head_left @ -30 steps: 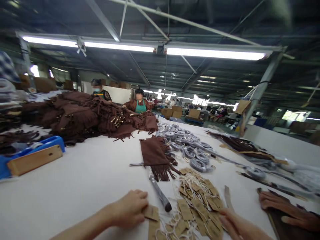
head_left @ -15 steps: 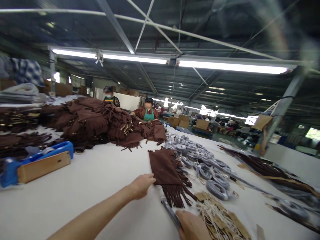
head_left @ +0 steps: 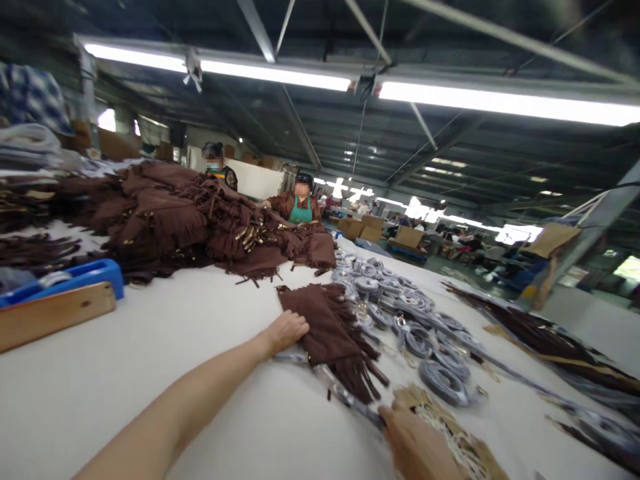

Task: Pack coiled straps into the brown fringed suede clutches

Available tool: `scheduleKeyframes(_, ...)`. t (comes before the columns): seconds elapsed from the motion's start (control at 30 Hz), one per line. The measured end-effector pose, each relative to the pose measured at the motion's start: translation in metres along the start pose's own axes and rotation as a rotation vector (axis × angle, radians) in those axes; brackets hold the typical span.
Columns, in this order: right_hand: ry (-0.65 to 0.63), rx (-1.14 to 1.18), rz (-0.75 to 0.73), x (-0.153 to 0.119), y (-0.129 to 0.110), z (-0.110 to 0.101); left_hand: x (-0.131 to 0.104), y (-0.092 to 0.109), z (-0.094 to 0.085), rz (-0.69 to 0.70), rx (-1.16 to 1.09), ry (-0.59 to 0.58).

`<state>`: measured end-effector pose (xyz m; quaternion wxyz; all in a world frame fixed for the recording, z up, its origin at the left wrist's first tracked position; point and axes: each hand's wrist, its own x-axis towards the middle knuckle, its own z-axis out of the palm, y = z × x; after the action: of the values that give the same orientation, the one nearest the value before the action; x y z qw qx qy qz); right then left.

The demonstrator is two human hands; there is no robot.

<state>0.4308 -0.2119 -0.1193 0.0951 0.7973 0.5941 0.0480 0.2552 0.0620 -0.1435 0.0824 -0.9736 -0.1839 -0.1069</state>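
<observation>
My left hand (head_left: 286, 331) grips the left edge of a dark brown fringed bag (head_left: 325, 327), its fingers closed on the edge and partly hidden. The bag lies slanted on the white table, its fringe along the right and near sides. In my right hand (head_left: 417, 440), blurred at the bottom, is the end of a grey strap (head_left: 345, 393) that looks wrapped in shiny plastic. This strap runs past the bag's near corner towards my left wrist. Beside my right hand lie tan tags with white strings (head_left: 450, 427), partly covered by it.
Coiled grey straps (head_left: 443, 381) crowd the table right of the bag. A heap of brown fringed bags (head_left: 170, 213) fills the back left. At left sit a blue tape dispenser (head_left: 107, 270) and a tan phone-shaped object (head_left: 60, 313). Two people (head_left: 301, 207) are behind the heap.
The bag has turned and tilted on the table. My left hand has moved up along its edge. My right hand has gone right with the grey strap, and more of the strap shows.
</observation>
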Motion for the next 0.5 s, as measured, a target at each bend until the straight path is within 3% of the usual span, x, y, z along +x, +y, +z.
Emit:
scheduleKeyframes(0.17, 0.15, -0.107, 0.0, 0.037, -0.015, -0.046, -0.067, -0.022, -0.016, -0.235, 0.01, -0.101)
scheduleKeyframes(0.27, 0.206, -0.052, -0.076, 0.043, -0.049, -0.054, -0.114, -0.021, -0.034, -0.336, 0.032, -0.17)
scheduleKeyframes(0.37, 0.169, 0.121, -0.318, 0.015, -0.095, -0.05, -0.147, -0.007, -0.048, -0.379, 0.04, -0.203)
scheduleKeyframes(0.43, 0.031, 0.249, -0.51, -0.016, -0.117, -0.041, -0.158, 0.006, -0.055, -0.385, 0.04, -0.21)
scheduleKeyframes(0.5, -0.124, 0.33, -0.608, -0.046, -0.122, -0.026, -0.164, 0.019, -0.062, -0.379, 0.037, -0.214)
